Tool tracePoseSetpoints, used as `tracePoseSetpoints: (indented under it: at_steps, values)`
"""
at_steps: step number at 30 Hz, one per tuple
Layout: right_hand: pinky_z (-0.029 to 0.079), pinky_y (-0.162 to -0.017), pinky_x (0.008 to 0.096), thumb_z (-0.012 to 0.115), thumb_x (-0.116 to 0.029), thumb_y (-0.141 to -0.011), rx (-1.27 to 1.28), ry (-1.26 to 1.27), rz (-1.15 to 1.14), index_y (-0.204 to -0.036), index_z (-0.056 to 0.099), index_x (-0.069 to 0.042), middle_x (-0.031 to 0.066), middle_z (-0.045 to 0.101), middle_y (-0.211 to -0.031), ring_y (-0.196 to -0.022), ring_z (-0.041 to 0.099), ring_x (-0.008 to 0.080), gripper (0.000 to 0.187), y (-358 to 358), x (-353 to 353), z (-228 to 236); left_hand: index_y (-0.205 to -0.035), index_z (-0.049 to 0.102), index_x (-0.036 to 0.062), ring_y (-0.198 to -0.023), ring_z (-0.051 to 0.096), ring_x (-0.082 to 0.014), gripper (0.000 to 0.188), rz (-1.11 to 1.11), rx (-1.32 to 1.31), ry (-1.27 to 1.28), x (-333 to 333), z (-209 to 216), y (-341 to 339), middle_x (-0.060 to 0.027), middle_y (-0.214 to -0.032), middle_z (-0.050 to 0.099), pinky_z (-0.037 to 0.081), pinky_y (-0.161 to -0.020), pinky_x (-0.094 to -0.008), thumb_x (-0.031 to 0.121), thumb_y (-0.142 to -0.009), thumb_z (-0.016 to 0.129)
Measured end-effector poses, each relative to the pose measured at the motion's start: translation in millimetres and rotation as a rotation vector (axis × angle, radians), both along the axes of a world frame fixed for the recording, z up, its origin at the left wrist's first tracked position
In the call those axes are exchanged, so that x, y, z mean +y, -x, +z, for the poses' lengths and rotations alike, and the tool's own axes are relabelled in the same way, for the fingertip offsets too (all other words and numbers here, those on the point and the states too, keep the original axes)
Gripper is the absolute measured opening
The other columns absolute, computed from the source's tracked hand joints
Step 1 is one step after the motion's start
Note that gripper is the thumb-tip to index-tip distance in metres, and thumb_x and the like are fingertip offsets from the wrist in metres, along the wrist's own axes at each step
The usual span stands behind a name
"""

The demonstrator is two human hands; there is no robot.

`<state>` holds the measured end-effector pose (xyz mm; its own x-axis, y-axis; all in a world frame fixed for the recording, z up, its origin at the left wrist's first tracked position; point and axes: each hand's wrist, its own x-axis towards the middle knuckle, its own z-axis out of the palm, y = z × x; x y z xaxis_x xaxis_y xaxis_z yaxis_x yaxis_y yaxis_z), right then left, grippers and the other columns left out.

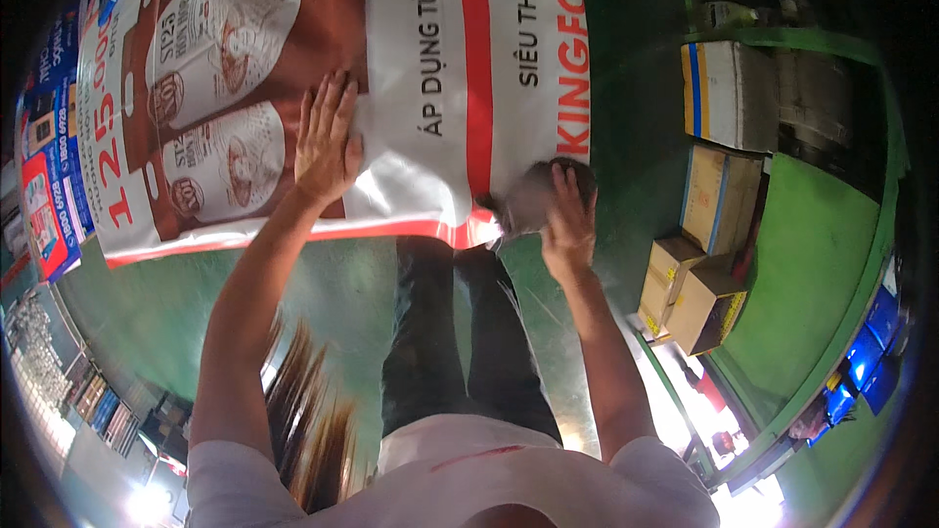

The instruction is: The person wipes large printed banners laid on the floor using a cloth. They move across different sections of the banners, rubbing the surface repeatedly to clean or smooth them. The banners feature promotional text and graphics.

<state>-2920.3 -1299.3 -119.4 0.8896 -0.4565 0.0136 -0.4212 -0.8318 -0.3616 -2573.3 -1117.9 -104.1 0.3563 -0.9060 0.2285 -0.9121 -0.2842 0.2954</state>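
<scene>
A large printed banner (411,171) in white, red and brown, with pictures of bags on it, lies spread out in front of me. My left hand (328,142) rests flat on its brown and white part, fingers stretched out. Beside the banner's near right corner sits a dark grey, rounded lump (523,200), whose kind I cannot make out. My right hand (567,225) lies over the lump's right side and grips it, the fingers pointing away from me. Light glares off the banner's near edge.
More printed sheets (49,166) in blue and red lie at the far left. Several cardboard boxes (719,191) stand along the right, next to a green panel (822,244). Brown bristle-like strands (318,411) show beside my left arm. The floor (333,303) is green.
</scene>
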Motion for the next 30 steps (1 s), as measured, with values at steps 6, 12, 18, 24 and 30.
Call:
tracePoseSetpoints:
  at_steps: [6,12,18,24,30]
  values:
    - [0.027,-0.113,0.0478,0.057,-0.015,-0.086,-0.537,-0.686,-0.029,-0.129,0.055,-0.012,0.0103,0.039,-0.148,-0.140,0.032,0.0326,0.043,-149.5,-49.3,99.2,-0.148,0.028,0.0077,-0.141,0.027,-0.0327,0.057,0.007,-0.020,0.000,2.5,-5.1,0.7,-0.0152,-0.153,0.029,0.018,-0.117,-0.0500,0.035,-0.097,0.028]
    - [0.027,-0.108,0.0595,0.064,-0.021,-0.082,-0.312,-0.149,0.406,-0.125,0.060,-0.015,0.0059,0.038,-0.149,-0.141,0.029,0.0283,0.044,-169.4,13.8,14.7,-0.147,0.029,0.0076,-0.141,0.028,-0.0330,0.057,0.005,0.037,0.053,3.5,-4.4,0.3,-0.0151,-0.152,0.030,0.018,-0.116,-0.0501,0.031,-0.096,0.034]
    - [0.035,-0.107,0.0452,0.067,-0.017,-0.076,0.004,-0.220,0.607,-0.118,0.064,-0.016,0.0027,0.051,-0.137,-0.132,0.044,0.0209,0.042,-42.2,-18.5,32.0,-0.149,0.025,0.0092,-0.142,0.027,-0.0311,0.060,0.023,-0.009,0.015,4.5,-3.3,2.7,-0.0134,-0.154,0.027,0.018,-0.117,-0.0503,0.028,-0.094,0.040]
    - [0.037,-0.104,0.0462,0.071,-0.025,-0.075,-0.290,-0.184,0.776,-0.108,0.064,-0.012,0.0036,0.051,-0.135,-0.129,0.045,0.0211,0.037,-156.5,21.6,52.0,-0.149,0.029,0.0122,-0.143,0.026,-0.0304,0.058,-0.070,0.113,-0.076,7.8,14.5,-12.7,-0.0114,-0.155,0.026,0.021,-0.116,-0.0515,0.029,-0.095,0.045]
    - [0.026,-0.110,0.0514,0.062,-0.033,-0.084,-0.270,-0.022,0.933,-0.111,0.066,-0.016,-0.0038,0.044,-0.144,-0.142,0.028,0.0204,0.032,-193.9,70.2,-1.0,-0.149,0.029,0.0144,-0.142,0.028,-0.0289,0.061,-0.246,0.224,-0.148,9.5,31.3,-34.9,-0.0088,-0.156,0.025,0.029,-0.115,-0.0441,0.018,-0.093,0.054]
